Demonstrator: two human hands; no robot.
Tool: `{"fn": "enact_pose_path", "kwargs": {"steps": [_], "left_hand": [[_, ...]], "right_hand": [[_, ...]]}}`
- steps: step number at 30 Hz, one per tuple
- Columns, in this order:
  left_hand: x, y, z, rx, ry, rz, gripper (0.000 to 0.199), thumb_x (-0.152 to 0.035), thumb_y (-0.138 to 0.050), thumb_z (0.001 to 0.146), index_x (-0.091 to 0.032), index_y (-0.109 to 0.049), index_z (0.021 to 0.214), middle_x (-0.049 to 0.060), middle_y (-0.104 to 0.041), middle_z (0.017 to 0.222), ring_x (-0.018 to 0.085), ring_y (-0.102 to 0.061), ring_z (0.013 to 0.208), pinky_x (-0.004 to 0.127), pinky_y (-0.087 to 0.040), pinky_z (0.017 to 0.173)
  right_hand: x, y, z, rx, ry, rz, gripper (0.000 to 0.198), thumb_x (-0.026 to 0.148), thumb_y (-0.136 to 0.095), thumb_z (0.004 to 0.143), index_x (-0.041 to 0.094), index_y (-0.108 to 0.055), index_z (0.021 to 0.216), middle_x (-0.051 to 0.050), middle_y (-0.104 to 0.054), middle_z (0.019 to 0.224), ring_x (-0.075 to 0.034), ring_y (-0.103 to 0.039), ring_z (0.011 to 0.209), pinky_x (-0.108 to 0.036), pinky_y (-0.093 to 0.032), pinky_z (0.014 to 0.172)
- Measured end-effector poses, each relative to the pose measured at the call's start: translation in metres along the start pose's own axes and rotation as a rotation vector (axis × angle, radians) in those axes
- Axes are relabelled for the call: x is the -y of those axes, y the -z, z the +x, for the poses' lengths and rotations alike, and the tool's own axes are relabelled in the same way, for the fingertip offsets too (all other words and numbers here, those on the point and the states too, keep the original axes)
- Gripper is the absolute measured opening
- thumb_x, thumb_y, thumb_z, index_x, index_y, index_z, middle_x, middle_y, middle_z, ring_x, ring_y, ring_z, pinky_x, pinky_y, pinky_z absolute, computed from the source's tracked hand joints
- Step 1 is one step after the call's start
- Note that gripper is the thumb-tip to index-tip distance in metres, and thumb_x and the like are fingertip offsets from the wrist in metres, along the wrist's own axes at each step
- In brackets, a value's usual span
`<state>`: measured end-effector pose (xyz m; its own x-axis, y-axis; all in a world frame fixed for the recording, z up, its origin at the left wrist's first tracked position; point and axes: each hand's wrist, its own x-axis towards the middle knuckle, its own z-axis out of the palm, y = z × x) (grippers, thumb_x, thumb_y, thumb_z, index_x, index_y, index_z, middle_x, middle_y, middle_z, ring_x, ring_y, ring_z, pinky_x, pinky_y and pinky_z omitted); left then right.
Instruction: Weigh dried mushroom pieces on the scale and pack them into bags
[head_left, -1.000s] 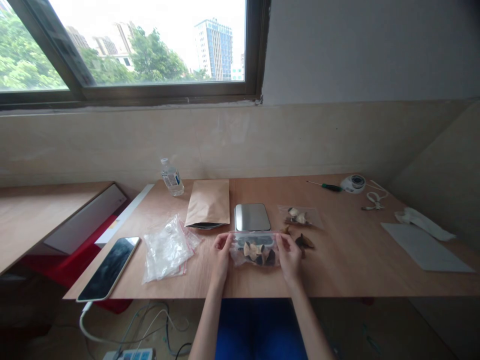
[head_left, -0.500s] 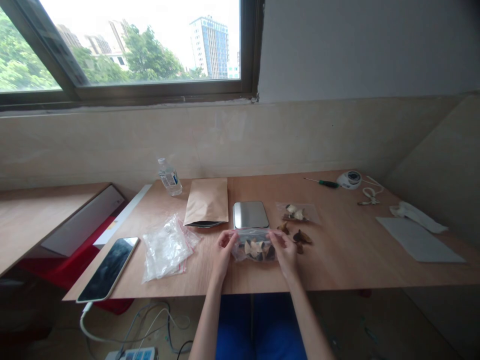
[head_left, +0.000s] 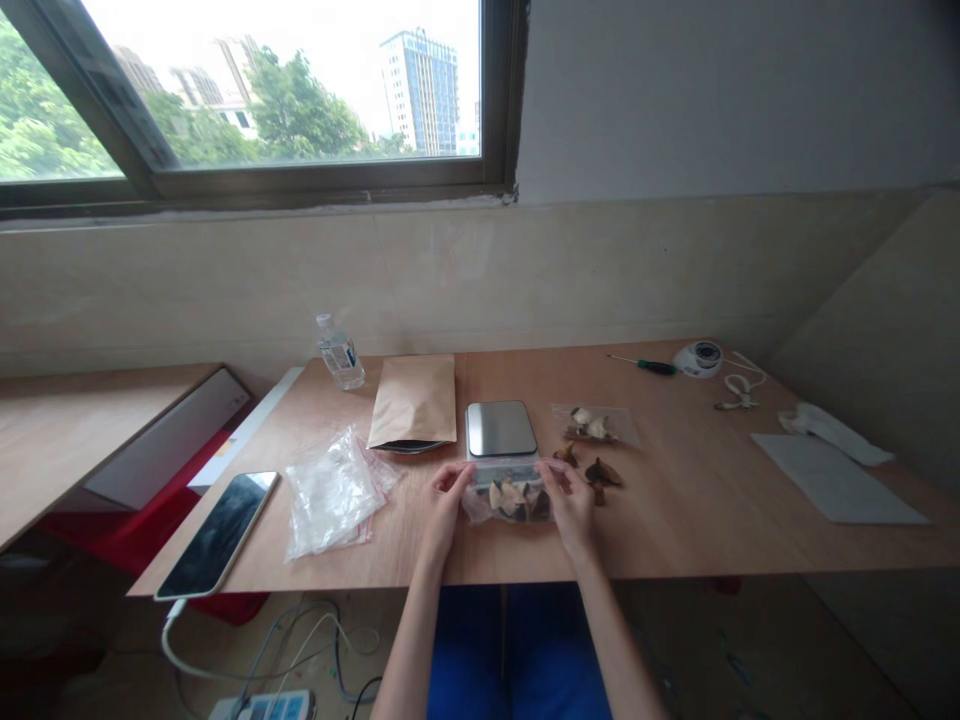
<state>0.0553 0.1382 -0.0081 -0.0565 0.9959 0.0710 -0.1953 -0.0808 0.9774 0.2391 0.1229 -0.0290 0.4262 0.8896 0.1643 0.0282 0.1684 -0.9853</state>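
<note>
Between my hands is a clear zip bag (head_left: 510, 499) with pale and dark dried pieces inside, perhaps mushrooms. My left hand (head_left: 448, 496) pinches its upper left corner, and my right hand (head_left: 567, 500) grips the upper right corner. Just beyond the bag lies a silver flat scale (head_left: 501, 428). Several loose dark dried pieces (head_left: 604, 473) rest right of my right hand. Behind them, a second filled zip bag (head_left: 595, 426) lies flat. A pile of clear bags (head_left: 334, 495) is to the left of my left hand.
A brown paper pouch (head_left: 414, 404) and a water bottle (head_left: 341, 352) are at the back left. A phone (head_left: 217, 537) lies by the left edge, cable attached. Screwdriver (head_left: 652, 367), dome camera (head_left: 698, 359), white sheet (head_left: 836, 478) and white cloth (head_left: 836, 433) are on the right.
Both hands keep hold of the bag's top corners in nearly the same place. My left fingers have closed together a little more at their corner.
</note>
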Motion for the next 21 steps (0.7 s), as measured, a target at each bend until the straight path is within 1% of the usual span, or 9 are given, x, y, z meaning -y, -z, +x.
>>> {"fn": "enact_pose_path", "kwargs": {"steps": [2, 5, 8, 13, 18, 20, 21], "left_hand": [[0.0, -0.001, 0.0, 0.042, 0.005, -0.005, 0.02, -0.036, -0.064, 0.075, -0.016, -0.067, 0.077, 0.001, -0.066, 0.075, 0.015, -0.06, 0.073, 0.024, -0.045, 0.069], [-0.001, -0.004, -0.001, 0.095, 0.036, -0.001, 0.024, -0.038, -0.064, 0.075, -0.016, -0.068, 0.083, 0.004, -0.068, 0.079, 0.017, -0.062, 0.077, 0.025, -0.047, 0.071], [0.0, -0.006, -0.002, 0.101, 0.075, 0.023, 0.027, -0.039, -0.068, 0.071, -0.014, -0.069, 0.081, 0.004, -0.068, 0.073, 0.017, -0.063, 0.07, 0.025, -0.048, 0.066], [0.003, -0.006, -0.003, 0.078, 0.053, 0.046, 0.026, -0.038, -0.069, 0.07, -0.014, -0.069, 0.08, 0.004, -0.068, 0.071, 0.017, -0.062, 0.068, 0.024, -0.047, 0.063], [-0.001, -0.006, -0.003, 0.043, 0.018, 0.061, 0.025, -0.038, -0.07, 0.069, -0.014, -0.068, 0.073, 0.003, -0.067, 0.068, 0.016, -0.061, 0.065, 0.023, -0.047, 0.06], [-0.002, -0.006, -0.005, 0.05, 0.011, 0.049, 0.025, -0.039, -0.069, 0.069, -0.014, -0.067, 0.073, 0.003, -0.067, 0.068, 0.016, -0.062, 0.065, 0.024, -0.047, 0.061], [-0.003, -0.005, -0.006, 0.053, 0.003, 0.05, 0.025, -0.039, -0.069, 0.069, -0.014, -0.067, 0.073, 0.003, -0.067, 0.068, 0.016, -0.062, 0.065, 0.024, -0.047, 0.061]], "right_hand": [[0.003, 0.0, 0.0, 0.019, 0.006, 0.007, 0.028, 0.043, -0.061, 0.077, 0.017, -0.065, 0.087, -0.006, -0.07, 0.083, -0.02, -0.065, 0.081, -0.032, -0.05, 0.076], [0.008, -0.001, -0.001, 0.1, -0.016, 0.011, 0.028, 0.043, -0.06, 0.078, 0.017, -0.066, 0.085, -0.006, -0.07, 0.08, -0.02, -0.065, 0.078, -0.032, -0.051, 0.073], [0.012, -0.003, -0.002, 0.171, -0.025, 0.007, 0.027, 0.042, -0.064, 0.075, 0.017, -0.068, 0.085, -0.007, -0.071, 0.081, -0.021, -0.066, 0.079, -0.033, -0.051, 0.074], [0.014, -0.005, -0.002, 0.157, -0.011, -0.014, 0.028, 0.042, -0.067, 0.071, 0.016, -0.07, 0.08, -0.007, -0.072, 0.08, -0.022, -0.066, 0.079, -0.034, -0.051, 0.074], [0.011, -0.003, -0.001, 0.173, -0.009, -0.032, 0.029, 0.043, -0.064, 0.073, 0.015, -0.069, 0.082, -0.008, -0.071, 0.083, -0.022, -0.065, 0.08, -0.034, -0.051, 0.074], [0.012, -0.001, 0.0, 0.179, 0.031, -0.073, 0.028, 0.043, -0.062, 0.076, 0.016, -0.067, 0.083, -0.008, -0.071, 0.084, -0.022, -0.065, 0.081, -0.035, -0.051, 0.075], [0.016, 0.0, 0.001, 0.177, 0.085, -0.12, 0.027, 0.042, -0.06, 0.077, 0.016, -0.067, 0.083, -0.008, -0.07, 0.086, -0.022, -0.064, 0.083, -0.036, -0.05, 0.077]]}}
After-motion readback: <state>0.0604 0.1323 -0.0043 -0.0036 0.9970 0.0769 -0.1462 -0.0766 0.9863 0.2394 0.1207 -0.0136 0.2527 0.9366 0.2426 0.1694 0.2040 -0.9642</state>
